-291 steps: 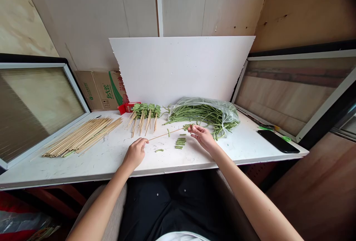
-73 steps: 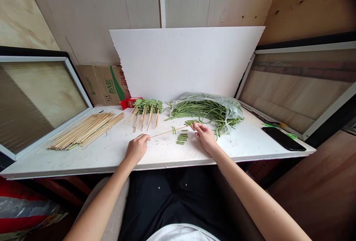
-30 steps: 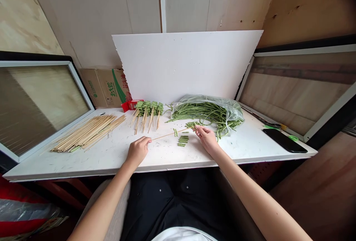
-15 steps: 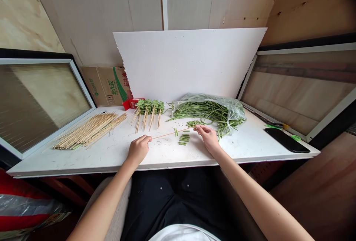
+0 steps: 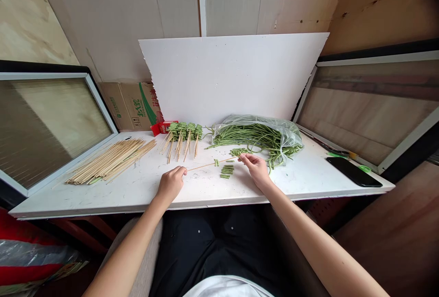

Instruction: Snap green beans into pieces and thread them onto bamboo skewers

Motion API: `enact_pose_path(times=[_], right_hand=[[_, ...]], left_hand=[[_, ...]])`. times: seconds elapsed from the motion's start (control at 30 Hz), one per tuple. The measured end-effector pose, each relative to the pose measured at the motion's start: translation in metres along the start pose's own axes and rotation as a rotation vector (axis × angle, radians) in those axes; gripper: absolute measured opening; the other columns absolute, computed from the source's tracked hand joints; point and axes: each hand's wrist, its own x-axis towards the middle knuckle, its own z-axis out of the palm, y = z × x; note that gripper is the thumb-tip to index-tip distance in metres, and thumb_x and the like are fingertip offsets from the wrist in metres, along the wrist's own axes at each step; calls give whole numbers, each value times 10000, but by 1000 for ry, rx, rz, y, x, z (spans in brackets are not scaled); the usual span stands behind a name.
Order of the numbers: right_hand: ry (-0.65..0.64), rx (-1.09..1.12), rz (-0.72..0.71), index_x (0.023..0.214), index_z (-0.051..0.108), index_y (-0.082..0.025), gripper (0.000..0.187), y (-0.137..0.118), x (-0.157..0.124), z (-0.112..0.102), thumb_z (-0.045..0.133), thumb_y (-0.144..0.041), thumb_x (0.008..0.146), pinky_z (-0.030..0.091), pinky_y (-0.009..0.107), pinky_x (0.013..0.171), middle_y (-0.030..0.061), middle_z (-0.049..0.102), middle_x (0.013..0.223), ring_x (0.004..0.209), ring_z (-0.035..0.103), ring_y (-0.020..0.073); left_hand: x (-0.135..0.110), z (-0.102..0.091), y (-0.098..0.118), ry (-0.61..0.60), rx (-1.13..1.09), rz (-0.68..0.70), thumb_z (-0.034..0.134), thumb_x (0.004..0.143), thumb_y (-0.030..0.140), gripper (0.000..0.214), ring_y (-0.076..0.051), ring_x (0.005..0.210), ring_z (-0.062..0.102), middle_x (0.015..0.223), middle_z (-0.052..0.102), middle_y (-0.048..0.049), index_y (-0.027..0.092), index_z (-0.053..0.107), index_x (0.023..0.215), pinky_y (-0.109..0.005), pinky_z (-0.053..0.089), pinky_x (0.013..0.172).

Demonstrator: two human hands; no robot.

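A thin bamboo skewer (image 5: 200, 167) stretches slantwise between my hands above the white table. My left hand (image 5: 171, 184) is closed around its left end. At the other end, the fingertips of my right hand (image 5: 255, 169) pinch together on the skewer's tip; whether a bean piece is also between them I cannot tell. Short green bean pieces (image 5: 216, 162) show at the skewer's middle, on it or just behind it. Below the skewer, several cut bean pieces (image 5: 226, 171) lie in a neat row. A small heap of bean bits (image 5: 237, 152) is behind my right fingers.
Loose bamboo skewers (image 5: 109, 162) are piled at the left. Bundles of skewered beans (image 5: 185, 131) rest at the back by a red packet (image 5: 159, 128) and carton (image 5: 130, 105). A clear bag of long beans (image 5: 254, 135) lies behind my right hand. A black phone (image 5: 353, 172) is far right.
The bean pieces by the skewer's middle have shifted slightly and look more bunched. Both hands stay almost where they were, still on the skewer.
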Motion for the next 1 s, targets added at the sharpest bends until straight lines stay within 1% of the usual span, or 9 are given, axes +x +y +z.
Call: enact_pose_path(times=[0.1,0.23,0.4,0.53,0.8,1.0], right_hand=[[-17,-16,-23,885,787,-218,401,-1,-1,0,738,-614,843,499,358,878,74,777,934,914,686,255],[-18,-33,-13,881,792,-214,408,-1,-2,0,733,-616,848,495,357,866,76,776,926,910,682,256],[-11,-37,24,855,805,-211,413,-2,-3,0,749,-619,833,480,338,788,70,774,897,825,654,231],[-9,-33,32,855,805,-207,424,-3,-3,1,744,-626,834,478,335,758,77,769,882,795,638,224],[-10,-47,-34,827,791,-217,395,-6,-4,4,731,-607,852,506,351,831,75,774,920,904,686,252],[-11,-24,-45,896,791,-223,373,-7,-6,6,751,-590,843,527,361,827,74,776,912,881,699,255]], left_hand=[[0,2,-1,-20,-17,-15,456,781,-62,343,-174,678,662,824,737,-10,204,659,858,-256,429,600],[-1,3,-2,7,-72,-14,479,825,-32,303,-181,723,690,856,751,-17,204,664,874,-258,460,624],[-1,4,-2,43,-127,2,451,827,-43,327,-192,817,715,890,747,-43,191,666,905,-262,510,676],[-1,5,-3,38,-143,14,435,817,-47,339,-191,812,714,879,742,-44,194,660,897,-267,520,684],[0,5,-4,-18,-144,10,451,803,-44,327,-182,723,678,845,727,-33,201,651,884,-266,495,658],[0,5,-5,-81,-169,-35,457,829,-18,303,-184,711,670,849,726,-34,205,655,884,-274,505,672]])
